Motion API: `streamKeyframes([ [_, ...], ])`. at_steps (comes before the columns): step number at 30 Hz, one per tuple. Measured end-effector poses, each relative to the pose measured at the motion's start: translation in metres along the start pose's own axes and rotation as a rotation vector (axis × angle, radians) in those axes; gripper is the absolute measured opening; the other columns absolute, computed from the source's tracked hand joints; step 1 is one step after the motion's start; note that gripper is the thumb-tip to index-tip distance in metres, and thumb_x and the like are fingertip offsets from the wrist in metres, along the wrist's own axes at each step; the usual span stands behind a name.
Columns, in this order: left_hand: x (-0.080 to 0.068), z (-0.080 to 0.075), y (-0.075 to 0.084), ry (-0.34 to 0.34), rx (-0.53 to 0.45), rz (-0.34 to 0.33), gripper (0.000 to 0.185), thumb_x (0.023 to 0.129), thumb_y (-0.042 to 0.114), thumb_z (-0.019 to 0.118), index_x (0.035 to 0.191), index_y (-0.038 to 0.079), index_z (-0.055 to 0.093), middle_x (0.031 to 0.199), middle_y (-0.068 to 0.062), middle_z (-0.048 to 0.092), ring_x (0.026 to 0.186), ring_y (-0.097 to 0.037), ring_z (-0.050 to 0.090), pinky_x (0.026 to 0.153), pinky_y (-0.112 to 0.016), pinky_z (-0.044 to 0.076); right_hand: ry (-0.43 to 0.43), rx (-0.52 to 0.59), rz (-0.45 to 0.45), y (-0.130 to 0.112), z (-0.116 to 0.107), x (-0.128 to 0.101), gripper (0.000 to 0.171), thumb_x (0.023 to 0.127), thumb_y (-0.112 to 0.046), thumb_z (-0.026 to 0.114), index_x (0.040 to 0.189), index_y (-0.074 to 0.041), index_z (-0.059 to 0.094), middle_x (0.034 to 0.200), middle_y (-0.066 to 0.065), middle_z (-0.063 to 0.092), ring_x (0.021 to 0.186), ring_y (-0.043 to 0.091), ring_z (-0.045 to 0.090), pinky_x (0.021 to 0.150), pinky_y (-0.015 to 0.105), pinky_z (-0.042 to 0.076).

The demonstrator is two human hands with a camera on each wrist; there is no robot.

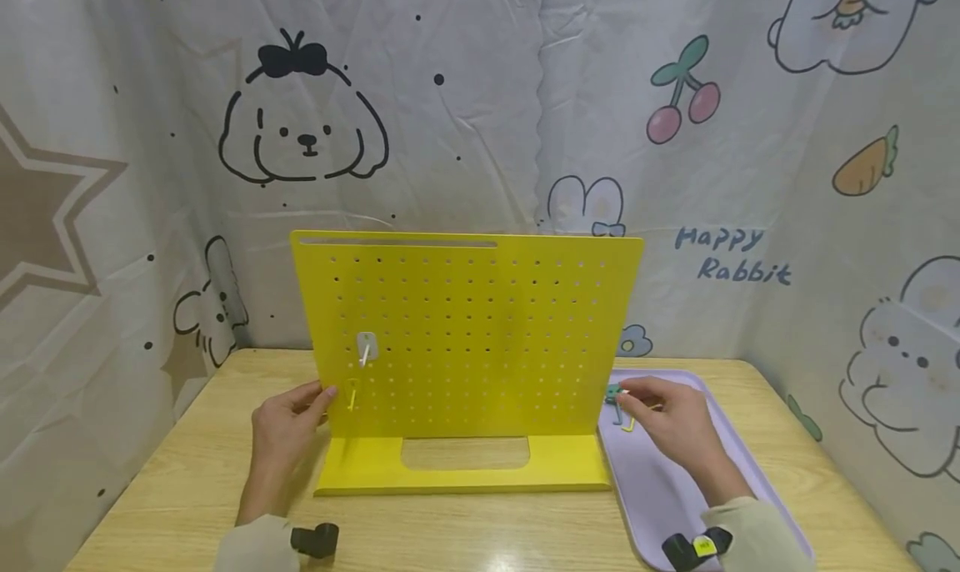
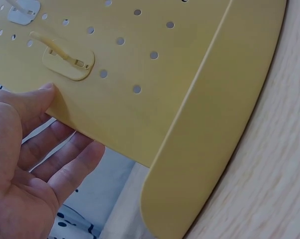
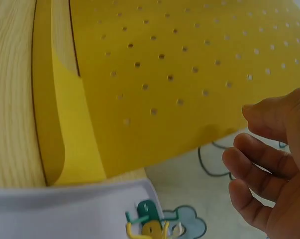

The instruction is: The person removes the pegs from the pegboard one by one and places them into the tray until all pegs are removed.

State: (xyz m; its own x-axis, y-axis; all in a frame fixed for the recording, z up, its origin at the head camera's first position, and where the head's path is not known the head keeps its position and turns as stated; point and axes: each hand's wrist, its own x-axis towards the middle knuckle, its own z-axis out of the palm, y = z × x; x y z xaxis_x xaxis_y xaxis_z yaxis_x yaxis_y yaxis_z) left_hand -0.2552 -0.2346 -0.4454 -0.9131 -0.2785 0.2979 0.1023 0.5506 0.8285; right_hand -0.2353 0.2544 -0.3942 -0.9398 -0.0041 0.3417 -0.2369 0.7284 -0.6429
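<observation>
Cloth point(image 1: 465, 172): pale, creased, hung behind and on both sides, printed with a dog's head, cherries, a carrot and the words "Happy Rabbit".
Table point(image 1: 187, 464): light wood grain, carrying everything I can see set out.
Yellow pegboard point(image 1: 465, 426): standing mid-table, its face full of small holes, a slot near the top edge, its foot spread flat towards the person.
Purple tray point(image 1: 660, 489): on the table just beside the board, on the person's right.
Left hand point(image 1: 288, 418): gripping the board's side edge low down, thumb on the front face, fingers at the edge.
Right hand point(image 1: 671, 422): near the board's other side edge, above the tray, fingers loosely bent and holding nothing; whether it touches the board I cannot tell.
White hook point(image 1: 367, 347): fixed on the board, towards its left side.
Yellow hook point(image 1: 352, 395): also on the board, below the white one, near the left thumb.
Green hook point(image 3: 146, 209): in the tray's far corner, close against another hook point(image 3: 151, 230), a yellow one.
</observation>
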Motion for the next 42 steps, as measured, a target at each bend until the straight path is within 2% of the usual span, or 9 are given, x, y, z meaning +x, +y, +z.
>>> streamKeyframes([
  [9, 0.002, 0.000, -0.002, 0.002, -0.002, 0.016, 0.039, 0.097, 0.033, 0.069, 0.118, 0.001, 0.073, 0.100, -0.017, 0.074, 0.085, -0.029, 0.073, 0.065, -0.023, 0.059, 0.048, 0.102, -0.163, -0.033, 0.014, -0.002, 0.019, 0.090, -0.009, 0.076, 0.108, -0.002, 0.076, 0.094, 0.003, 0.074, 0.079, 0.017, 0.068, 0.069, 0.027, 0.057],
  [23, 0.001, -0.001, -0.001, -0.008, -0.005, 0.001, 0.042, 0.097, 0.034, 0.069, 0.120, 0.000, 0.072, 0.103, -0.018, 0.073, 0.088, -0.031, 0.072, 0.068, -0.026, 0.060, -0.052, 0.274, -0.337, -0.090, 0.052, 0.006, 0.019, 0.091, -0.009, 0.075, 0.108, -0.001, 0.075, 0.097, 0.000, 0.074, 0.081, 0.014, 0.066, 0.071, 0.031, 0.058],
  [28, 0.000, -0.001, -0.001, -0.012, -0.003, 0.000, 0.042, 0.097, 0.035, 0.068, 0.120, 0.000, 0.071, 0.104, -0.018, 0.073, 0.088, -0.031, 0.072, 0.067, -0.025, 0.060, -0.064, 0.294, -0.370, -0.106, 0.064, 0.008, 0.019, 0.092, -0.012, 0.075, 0.109, -0.003, 0.075, 0.096, -0.002, 0.074, 0.082, 0.012, 0.067, 0.071, 0.030, 0.058],
  [37, 0.000, -0.001, -0.001, -0.012, -0.002, -0.004, 0.042, 0.097, 0.035, 0.069, 0.120, 0.001, 0.072, 0.102, -0.017, 0.074, 0.087, -0.030, 0.072, 0.067, -0.024, 0.059, -0.140, 0.351, -0.378, -0.132, 0.082, 0.010, 0.020, 0.094, -0.014, 0.072, 0.112, -0.006, 0.075, 0.099, -0.001, 0.073, 0.083, 0.012, 0.065, 0.072, 0.031, 0.058],
  [42, 0.000, -0.001, -0.001, -0.009, -0.001, 0.001, 0.042, 0.097, 0.036, 0.068, 0.120, 0.001, 0.072, 0.103, -0.017, 0.073, 0.088, -0.030, 0.072, 0.067, -0.024, 0.059, -0.168, 0.390, -0.424, -0.147, 0.094, 0.014, 0.019, 0.095, -0.014, 0.071, 0.112, -0.006, 0.075, 0.100, 0.001, 0.073, 0.082, 0.013, 0.066, 0.072, 0.032, 0.058],
])
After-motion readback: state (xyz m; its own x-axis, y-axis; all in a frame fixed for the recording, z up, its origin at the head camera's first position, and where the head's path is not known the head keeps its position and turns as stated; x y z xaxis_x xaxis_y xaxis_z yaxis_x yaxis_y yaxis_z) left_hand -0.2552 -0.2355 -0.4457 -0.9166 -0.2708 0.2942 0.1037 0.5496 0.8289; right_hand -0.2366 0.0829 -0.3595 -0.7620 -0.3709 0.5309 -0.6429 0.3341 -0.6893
